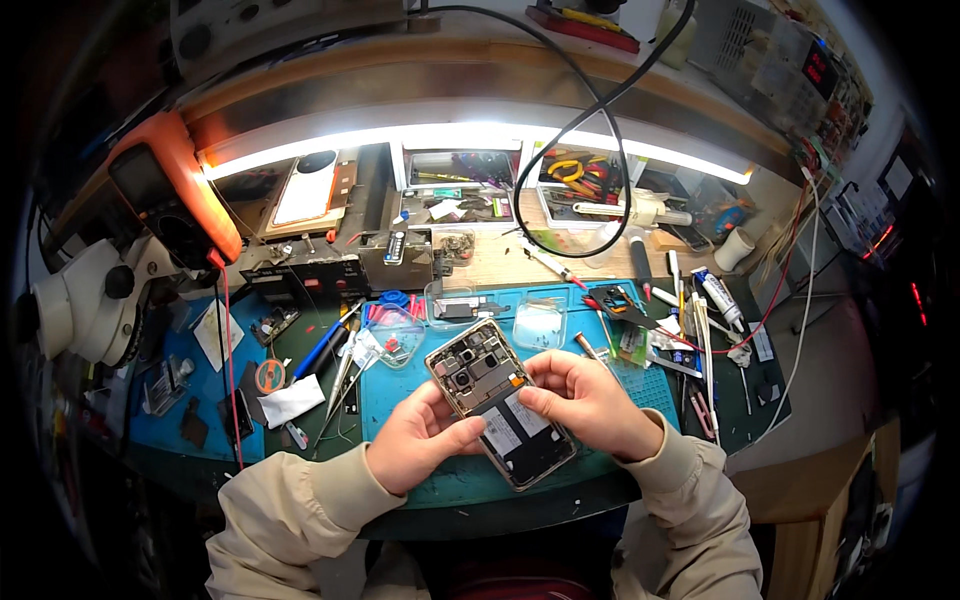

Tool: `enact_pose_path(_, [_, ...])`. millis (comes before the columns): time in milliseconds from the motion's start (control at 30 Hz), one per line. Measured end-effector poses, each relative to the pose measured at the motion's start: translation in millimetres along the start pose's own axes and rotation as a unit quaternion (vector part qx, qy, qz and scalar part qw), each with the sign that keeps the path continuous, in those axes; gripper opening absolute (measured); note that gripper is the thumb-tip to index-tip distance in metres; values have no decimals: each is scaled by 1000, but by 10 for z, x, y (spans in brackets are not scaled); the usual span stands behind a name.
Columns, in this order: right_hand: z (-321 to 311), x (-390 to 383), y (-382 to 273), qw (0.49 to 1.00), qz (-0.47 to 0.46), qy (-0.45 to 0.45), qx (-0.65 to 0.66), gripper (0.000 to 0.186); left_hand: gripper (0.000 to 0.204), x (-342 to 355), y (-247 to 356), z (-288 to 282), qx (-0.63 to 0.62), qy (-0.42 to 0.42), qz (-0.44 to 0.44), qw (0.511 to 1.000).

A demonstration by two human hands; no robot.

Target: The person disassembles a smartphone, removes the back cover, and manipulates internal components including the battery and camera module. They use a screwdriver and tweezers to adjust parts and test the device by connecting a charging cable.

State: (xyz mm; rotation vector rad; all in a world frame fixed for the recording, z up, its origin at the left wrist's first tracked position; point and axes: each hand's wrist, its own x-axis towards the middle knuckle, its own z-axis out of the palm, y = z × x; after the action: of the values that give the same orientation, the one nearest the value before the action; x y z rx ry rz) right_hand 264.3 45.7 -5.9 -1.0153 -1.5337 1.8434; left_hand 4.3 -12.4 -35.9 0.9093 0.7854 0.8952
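Note:
An opened smartphone, its back cover off, is held tilted above the blue work mat. Its camera modules and metal shields show at the upper end, and a black battery with white labels fills the lower part. My left hand grips the phone's left edge, thumb near the battery. On the right edge, my right hand is closed, its thumb resting over the inside beside a small orange piece. The fingers beneath the phone are hidden.
Small clear plastic boxes stand just beyond the phone. Tweezers, a blue pen and white tissue lie on the left. Brushes, a white tube and tools crowd the right. An orange multimeter and a microscope stand far left.

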Motion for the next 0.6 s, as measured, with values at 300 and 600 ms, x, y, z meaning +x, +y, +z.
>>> enact_pose_path(300, [92, -74, -16, 930, -172, 116, -305, 30, 57, -40, 27, 41, -18, 32, -21, 999])
enact_pose_path(600, [75, 11, 147, 997, -30, 72, 22, 29, 56, -36, 11, 65, 1, 6, 11, 1000])
